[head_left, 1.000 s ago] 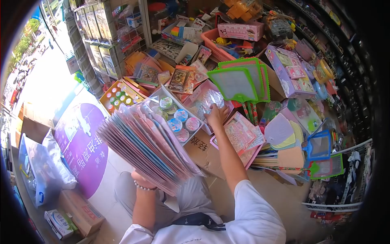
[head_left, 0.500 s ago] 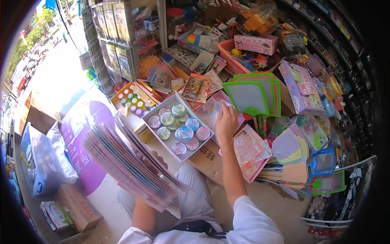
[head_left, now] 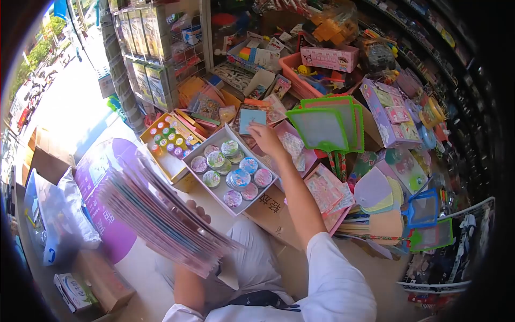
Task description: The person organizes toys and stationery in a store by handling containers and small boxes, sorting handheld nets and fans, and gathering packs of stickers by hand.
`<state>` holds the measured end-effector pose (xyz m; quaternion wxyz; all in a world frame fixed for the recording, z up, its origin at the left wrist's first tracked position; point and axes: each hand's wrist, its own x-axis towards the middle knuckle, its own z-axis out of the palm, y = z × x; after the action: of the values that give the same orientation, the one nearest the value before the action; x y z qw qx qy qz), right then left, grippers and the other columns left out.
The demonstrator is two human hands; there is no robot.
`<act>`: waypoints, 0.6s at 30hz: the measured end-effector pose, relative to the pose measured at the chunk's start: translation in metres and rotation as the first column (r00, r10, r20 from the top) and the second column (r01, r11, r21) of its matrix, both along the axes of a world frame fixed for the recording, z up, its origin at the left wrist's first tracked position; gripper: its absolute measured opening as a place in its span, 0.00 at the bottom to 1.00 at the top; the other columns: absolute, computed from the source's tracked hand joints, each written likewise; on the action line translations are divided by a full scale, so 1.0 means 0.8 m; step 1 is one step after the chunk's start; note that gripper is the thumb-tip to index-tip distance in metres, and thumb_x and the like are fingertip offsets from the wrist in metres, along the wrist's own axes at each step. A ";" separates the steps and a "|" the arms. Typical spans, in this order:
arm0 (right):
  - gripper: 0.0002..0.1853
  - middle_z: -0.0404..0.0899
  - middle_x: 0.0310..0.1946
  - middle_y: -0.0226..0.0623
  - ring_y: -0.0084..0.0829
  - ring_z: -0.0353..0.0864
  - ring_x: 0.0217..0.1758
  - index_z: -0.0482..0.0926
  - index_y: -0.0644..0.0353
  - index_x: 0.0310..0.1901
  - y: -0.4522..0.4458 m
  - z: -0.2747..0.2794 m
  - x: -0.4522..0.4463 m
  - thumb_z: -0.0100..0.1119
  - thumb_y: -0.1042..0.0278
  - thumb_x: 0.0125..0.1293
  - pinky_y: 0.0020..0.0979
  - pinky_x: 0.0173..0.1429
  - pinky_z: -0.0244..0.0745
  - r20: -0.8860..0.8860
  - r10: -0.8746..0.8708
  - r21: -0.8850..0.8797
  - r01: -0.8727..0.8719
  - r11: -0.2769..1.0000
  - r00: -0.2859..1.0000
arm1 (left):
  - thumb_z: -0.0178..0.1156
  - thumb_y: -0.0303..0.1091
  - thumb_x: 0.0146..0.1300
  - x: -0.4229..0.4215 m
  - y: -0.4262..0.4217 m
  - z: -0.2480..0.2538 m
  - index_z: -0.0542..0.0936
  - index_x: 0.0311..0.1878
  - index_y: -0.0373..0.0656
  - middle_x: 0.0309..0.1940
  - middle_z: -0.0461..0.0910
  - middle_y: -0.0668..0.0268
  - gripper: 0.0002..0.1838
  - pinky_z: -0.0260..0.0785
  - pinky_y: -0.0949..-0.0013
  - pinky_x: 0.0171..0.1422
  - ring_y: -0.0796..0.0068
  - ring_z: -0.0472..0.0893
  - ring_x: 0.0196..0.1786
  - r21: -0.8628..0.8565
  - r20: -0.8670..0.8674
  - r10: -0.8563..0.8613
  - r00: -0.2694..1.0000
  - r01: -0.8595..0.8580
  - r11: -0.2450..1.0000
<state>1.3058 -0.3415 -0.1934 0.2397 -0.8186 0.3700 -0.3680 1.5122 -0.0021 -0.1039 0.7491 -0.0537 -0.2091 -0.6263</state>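
My left hand (head_left: 199, 210) is mostly hidden behind a thick, fanned stack of flat pink and blue-grey packets (head_left: 166, 217); its fingertips show at the far side, wrapped round the stack. It holds the stack upright-tilted over my lap. My right hand (head_left: 269, 141) is reached forward, fingers pinched at the lower edge of a small light-blue square packet (head_left: 252, 119). Just left of that arm sits an open white box (head_left: 210, 189) with several round, patterned tins (head_left: 244, 165). To its right is a pink box (head_left: 308, 157) with patterned packets in it.
A yellow box of small colourful bottles (head_left: 163, 167) stands left of the white box. Green-edged mesh fans (head_left: 324, 126), a pink basket (head_left: 289, 67) and a purple carton (head_left: 375, 115) lie to the right and behind. A cardboard box (head_left: 273, 214) sits under the white box.
My right hand has moved left and forward from the pink box area, and a light-blue square packet now shows at its fingertips. My left hand still holds the stack.
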 end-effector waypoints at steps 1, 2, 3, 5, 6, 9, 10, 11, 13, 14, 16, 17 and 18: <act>0.18 0.89 0.51 0.52 0.50 0.86 0.60 0.87 0.66 0.52 0.014 0.002 -0.005 0.60 0.59 0.75 0.44 0.70 0.76 0.264 -0.162 0.254 0.094 0.963 0.951 | 0.61 0.45 0.77 0.003 -0.003 0.001 0.60 0.84 0.53 0.56 0.78 0.51 0.37 0.72 0.51 0.64 0.54 0.80 0.55 -0.020 0.017 0.013 1.000 -0.013 1.000; 0.21 0.88 0.52 0.52 0.49 0.86 0.61 0.85 0.66 0.56 0.026 0.002 -0.025 0.62 0.56 0.73 0.44 0.70 0.76 0.089 -0.351 0.291 0.313 0.904 0.932 | 0.61 0.45 0.76 0.004 -0.002 0.003 0.60 0.83 0.52 0.56 0.78 0.51 0.37 0.73 0.51 0.64 0.54 0.80 0.55 -0.009 0.057 0.023 0.998 -0.022 1.000; 0.25 0.87 0.54 0.53 0.48 0.86 0.61 0.83 0.65 0.61 0.037 -0.001 -0.045 0.64 0.53 0.72 0.43 0.70 0.76 -0.090 -0.512 0.287 0.515 0.808 0.854 | 0.61 0.44 0.77 -0.001 -0.004 0.008 0.60 0.83 0.52 0.56 0.78 0.51 0.36 0.73 0.51 0.64 0.54 0.80 0.55 -0.008 0.038 0.023 0.999 -0.023 1.000; 0.35 0.86 0.56 0.56 0.49 0.86 0.61 0.77 0.63 0.68 0.064 -0.022 -0.067 0.69 0.47 0.67 0.43 0.69 0.76 -0.388 -0.732 0.060 0.808 0.586 0.559 | 0.61 0.44 0.77 -0.007 -0.006 0.014 0.60 0.83 0.52 0.55 0.79 0.52 0.36 0.73 0.52 0.63 0.54 0.80 0.55 0.001 0.009 0.034 0.999 -0.034 0.999; 0.40 0.85 0.56 0.58 0.50 0.86 0.61 0.74 0.63 0.71 0.075 -0.050 -0.075 0.71 0.45 0.64 0.44 0.69 0.76 -0.473 -0.804 -0.145 0.868 0.475 0.361 | 0.60 0.43 0.77 -0.008 -0.004 0.012 0.61 0.83 0.52 0.55 0.79 0.52 0.36 0.73 0.52 0.63 0.54 0.80 0.55 0.030 0.002 0.034 0.999 -0.034 0.999; 0.51 0.82 0.56 0.64 0.55 0.84 0.61 0.65 0.61 0.76 0.063 -0.098 -0.091 0.77 0.46 0.56 0.45 0.69 0.77 -0.504 -0.844 -0.188 0.930 0.315 0.184 | 0.60 0.41 0.77 -0.013 0.000 0.010 0.62 0.83 0.51 0.54 0.79 0.52 0.35 0.74 0.51 0.62 0.53 0.81 0.55 0.081 -0.030 0.006 1.000 -0.003 0.997; 0.54 0.81 0.56 0.66 0.57 0.83 0.61 0.62 0.60 0.78 0.062 -0.101 -0.095 0.79 0.47 0.53 0.45 0.68 0.77 -0.501 -0.841 -0.099 0.952 0.289 0.204 | 0.60 0.41 0.77 -0.014 -0.001 0.011 0.62 0.83 0.51 0.54 0.79 0.52 0.34 0.75 0.52 0.61 0.53 0.81 0.54 0.078 -0.049 -0.022 0.999 0.025 0.997; 0.52 0.81 0.56 0.67 0.58 0.83 0.60 0.64 0.60 0.75 0.061 -0.102 -0.103 0.79 0.48 0.53 0.46 0.68 0.77 -0.454 -0.832 0.015 0.936 0.351 0.319 | 0.60 0.40 0.77 -0.014 -0.003 0.007 0.63 0.83 0.51 0.53 0.79 0.52 0.34 0.76 0.52 0.60 0.54 0.81 0.54 0.069 -0.033 -0.011 0.999 0.013 0.998; 0.47 0.81 0.57 0.69 0.62 0.83 0.60 0.70 0.62 0.71 0.059 -0.086 -0.120 0.79 0.49 0.52 0.48 0.66 0.77 -0.320 -0.789 0.223 0.851 0.476 0.525 | 0.59 0.40 0.77 -0.014 -0.007 -0.014 0.63 0.82 0.51 0.52 0.79 0.52 0.33 0.77 0.52 0.58 0.54 0.82 0.52 0.044 0.030 0.054 0.998 -0.055 0.998; 0.44 0.83 0.54 0.66 0.62 0.84 0.58 0.73 0.62 0.68 0.059 -0.075 -0.126 0.80 0.50 0.52 0.49 0.64 0.78 -0.285 -0.762 0.206 0.813 0.544 0.582 | 0.59 0.41 0.77 -0.016 -0.006 -0.008 0.65 0.80 0.50 0.51 0.80 0.54 0.31 0.78 0.54 0.57 0.56 0.82 0.51 0.065 0.048 0.063 0.997 -0.066 0.996; 0.33 0.86 0.47 0.59 0.60 0.86 0.52 0.81 0.62 0.56 0.060 -0.045 -0.130 0.80 0.53 0.52 0.51 0.60 0.80 -0.259 -0.676 0.195 0.723 0.663 0.690 | 0.59 0.42 0.76 -0.022 -0.006 0.011 0.69 0.74 0.49 0.50 0.80 0.58 0.27 0.79 0.58 0.54 0.61 0.83 0.50 0.108 0.085 0.077 0.993 -0.086 0.990; 0.25 0.88 0.42 0.54 0.59 0.88 0.48 0.85 0.62 0.48 0.064 -0.028 -0.129 0.80 0.55 0.53 0.53 0.57 0.81 -0.266 -0.617 0.208 0.669 0.714 0.741 | 0.61 0.44 0.76 -0.025 0.000 0.027 0.74 0.66 0.46 0.48 0.81 0.63 0.22 0.79 0.62 0.55 0.66 0.83 0.51 0.185 0.084 0.044 0.995 -0.059 0.981; 0.23 0.88 0.41 0.54 0.58 0.88 0.48 0.85 0.62 0.47 0.073 -0.018 -0.121 0.79 0.56 0.55 0.53 0.56 0.81 -0.292 -0.606 0.115 0.656 0.746 0.740 | 0.62 0.46 0.75 -0.028 0.003 0.039 0.79 0.58 0.43 0.47 0.82 0.68 0.19 0.79 0.65 0.55 0.71 0.83 0.52 0.262 0.080 0.009 0.997 -0.030 0.965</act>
<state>1.2091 -0.2828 -0.2075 0.1393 -0.6513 0.6887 -0.2864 1.4897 0.0004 -0.0726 0.7469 0.0726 -0.1540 -0.6428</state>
